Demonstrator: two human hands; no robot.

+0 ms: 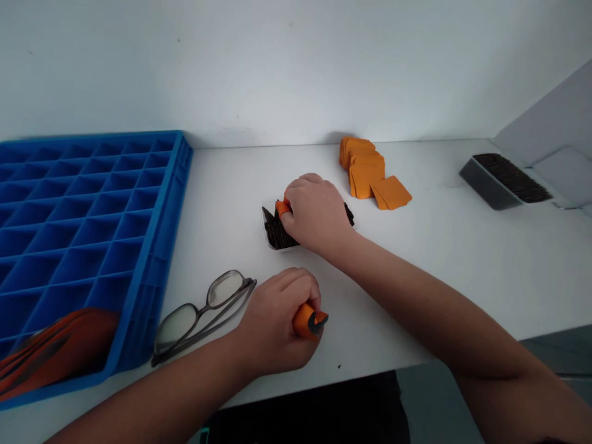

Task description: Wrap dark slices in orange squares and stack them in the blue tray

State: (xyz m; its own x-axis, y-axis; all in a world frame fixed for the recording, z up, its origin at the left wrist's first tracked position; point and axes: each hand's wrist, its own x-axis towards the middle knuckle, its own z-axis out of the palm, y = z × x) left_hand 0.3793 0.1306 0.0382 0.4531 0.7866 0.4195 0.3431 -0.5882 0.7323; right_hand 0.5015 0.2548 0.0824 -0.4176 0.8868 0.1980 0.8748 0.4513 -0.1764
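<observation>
My left hand (282, 320) is closed in a fist round a rolled orange piece (305, 322), whose dark inner side shows at the open end. Farther back, my right hand (317, 209) reaches down over a small clear tray (296, 247) packed with thin dark pieces (276, 235). Its fingers are curled, and a bit of orange (282, 208) shows by the thumb and index finger. Whether that orange is held or worn on the fingers I cannot tell; the fingertips are hidden. One dark pointed piece (268, 216) sticks up at the tray's left end.
A blue compartment crate (157, 265) fills the left, with orange-and-dark sheets (69, 345) in its near corner. Folded eyeglasses (203, 311) lie beside it. Orange square pieces (367, 176) are stacked by the wall. A grey box (490, 185) of dark thin pieces lies right.
</observation>
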